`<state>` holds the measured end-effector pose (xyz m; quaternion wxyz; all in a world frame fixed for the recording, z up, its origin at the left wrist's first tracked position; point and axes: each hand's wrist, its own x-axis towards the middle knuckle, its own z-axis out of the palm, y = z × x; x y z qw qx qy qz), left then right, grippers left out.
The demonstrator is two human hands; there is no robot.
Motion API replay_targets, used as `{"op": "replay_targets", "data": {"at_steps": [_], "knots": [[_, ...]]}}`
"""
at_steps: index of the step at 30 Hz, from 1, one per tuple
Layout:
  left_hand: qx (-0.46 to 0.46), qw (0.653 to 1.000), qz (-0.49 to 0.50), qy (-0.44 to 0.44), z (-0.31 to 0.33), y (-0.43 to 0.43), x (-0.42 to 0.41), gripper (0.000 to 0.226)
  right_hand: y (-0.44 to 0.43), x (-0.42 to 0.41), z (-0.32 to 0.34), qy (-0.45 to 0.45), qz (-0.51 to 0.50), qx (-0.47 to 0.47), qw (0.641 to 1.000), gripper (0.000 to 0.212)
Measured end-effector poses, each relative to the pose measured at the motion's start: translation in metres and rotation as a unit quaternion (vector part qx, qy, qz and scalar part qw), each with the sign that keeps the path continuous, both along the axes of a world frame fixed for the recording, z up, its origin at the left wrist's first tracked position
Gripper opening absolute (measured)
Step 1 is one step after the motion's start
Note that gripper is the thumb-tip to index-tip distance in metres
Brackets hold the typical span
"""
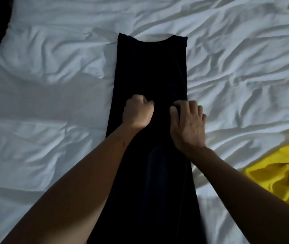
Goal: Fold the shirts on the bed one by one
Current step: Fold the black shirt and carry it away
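The bed (43, 103) fills the frame with a rumpled white sheet, bare across the whole left side, which leaves room to work. At centre lies the black shirt (150, 67), already narrowed into a long strip that runs from the collar end at upper centre down to the bottom edge of the frame; the sides appear turned in, so what is left is probably the crosswise fold. The left hand (137, 112) sits on the strip about halfway along, its grip closed into a fist with the knuckles up. It looks to be bunching or pinching cloth there, though the dark fabric hides whether any is truly caught inside. Just to its right, the right hand (187, 124) rests on the strip's right edge, fingers curled down over the hem and thumb pressed on top, so its grip is closed on the shirt's edge. Both hands sit level with each other, which suggests they mark the line where the lower half will be lifted and brought up toward the collar. The shirt itself is very dark, nearly featureless in this light, lying flat with soft lengthwise creases. At the lower right a yellow shirt (281, 173) lies crumpled, well apart, presumably waiting its turn.
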<state>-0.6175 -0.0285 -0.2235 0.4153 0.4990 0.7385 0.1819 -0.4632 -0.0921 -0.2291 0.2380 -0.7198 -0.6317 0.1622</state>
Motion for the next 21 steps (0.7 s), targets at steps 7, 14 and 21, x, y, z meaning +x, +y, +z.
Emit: {"op": "replay_targets", "data": {"at_steps": [7,14,21], "knots": [[0.286,0.927,-0.061,0.236,-0.016,0.004,-0.009,0.026,0.133,-0.002,0.005,0.057,-0.029,-0.055,0.996,0.054],[0.248,0.902,-0.153,0.318,-0.071,0.017,-0.023,0.068,0.206,-0.004,0.001,0.141,-0.061,-0.136,0.979,0.021],[0.234,0.896,-0.171,0.336,-0.083,0.02,-0.022,0.069,0.238,-0.002,-0.012,0.252,-0.075,-0.157,0.952,0.022]]}}
